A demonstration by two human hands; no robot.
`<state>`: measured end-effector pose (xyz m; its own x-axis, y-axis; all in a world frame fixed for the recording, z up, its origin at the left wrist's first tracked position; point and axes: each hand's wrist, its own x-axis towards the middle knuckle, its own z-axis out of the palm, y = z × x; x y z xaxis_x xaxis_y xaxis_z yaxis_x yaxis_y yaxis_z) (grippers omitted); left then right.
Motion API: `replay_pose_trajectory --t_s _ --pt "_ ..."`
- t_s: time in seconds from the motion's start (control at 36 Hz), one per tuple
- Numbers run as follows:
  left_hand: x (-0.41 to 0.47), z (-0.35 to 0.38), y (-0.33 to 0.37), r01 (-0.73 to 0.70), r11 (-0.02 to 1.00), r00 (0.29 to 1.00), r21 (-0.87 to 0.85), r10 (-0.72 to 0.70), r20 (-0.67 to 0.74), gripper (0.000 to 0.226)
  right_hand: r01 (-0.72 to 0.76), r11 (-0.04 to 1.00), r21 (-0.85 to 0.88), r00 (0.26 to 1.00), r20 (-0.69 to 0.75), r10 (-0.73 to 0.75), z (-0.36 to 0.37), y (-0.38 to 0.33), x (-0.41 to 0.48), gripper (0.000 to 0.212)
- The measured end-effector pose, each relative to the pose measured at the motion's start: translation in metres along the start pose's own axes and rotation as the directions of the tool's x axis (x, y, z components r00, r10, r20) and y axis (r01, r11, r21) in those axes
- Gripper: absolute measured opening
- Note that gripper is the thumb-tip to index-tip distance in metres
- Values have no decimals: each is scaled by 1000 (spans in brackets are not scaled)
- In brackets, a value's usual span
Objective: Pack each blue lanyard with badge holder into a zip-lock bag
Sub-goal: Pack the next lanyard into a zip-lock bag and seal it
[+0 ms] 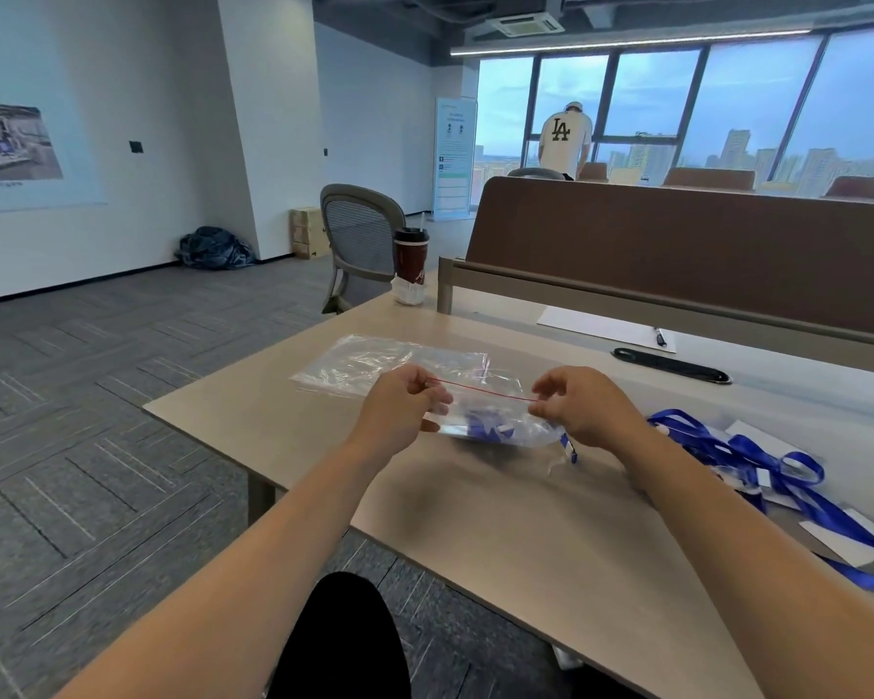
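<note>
I hold a clear zip-lock bag (490, 413) with a red seal line just above the desk. My left hand (399, 403) pinches the left end of the seal, and my right hand (584, 408) pinches the right end. A blue lanyard (485, 428) is bunched inside the bag, with a short end hanging out near my right hand. A pile of empty zip-lock bags (369, 363) lies flat behind it. More blue lanyards with badge holders (758, 461) are tangled on the desk to the right.
The beige desk (526, 522) has a brown divider panel (677, 254) along its back. A dark cup (411, 259), a white sheet with a pen (606, 327) and a black strap (672, 365) lie beyond. A grey chair (359, 239) stands at the desk's far left, and a person stands by the window.
</note>
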<state>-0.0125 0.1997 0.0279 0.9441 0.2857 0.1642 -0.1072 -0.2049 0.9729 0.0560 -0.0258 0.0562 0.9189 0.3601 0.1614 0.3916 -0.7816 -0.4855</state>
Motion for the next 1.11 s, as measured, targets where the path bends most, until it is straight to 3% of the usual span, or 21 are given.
replay_pose_trajectory --t_s 0.14,0.42,0.58,0.75,1.0,1.11 --pt "-1 2 -2 -2 1000 1000 14 3 -17 10 93 991 92 993 63 -99 9 -28 6 27" --pt "-2 -2 -8 -85 986 989 147 101 -104 8 149 978 145 982 94 -164 22 -59 16 16" --pt "-2 -3 -11 -119 985 984 123 134 -118 14 155 978 140 980 101 -170 28 -62 22 12" --pt "0 -10 -14 -116 989 985 89 126 -117 6 159 979 128 978 116 -174 30 -65 27 9" --pt "2 -15 -11 -123 978 988 169 137 -74 18 162 979 126 975 130 -178 32 -73 29 6" --pt "2 -16 -14 -104 982 989 158 119 -87 10 162 979 125 974 139 -179 37 -80 32 5"
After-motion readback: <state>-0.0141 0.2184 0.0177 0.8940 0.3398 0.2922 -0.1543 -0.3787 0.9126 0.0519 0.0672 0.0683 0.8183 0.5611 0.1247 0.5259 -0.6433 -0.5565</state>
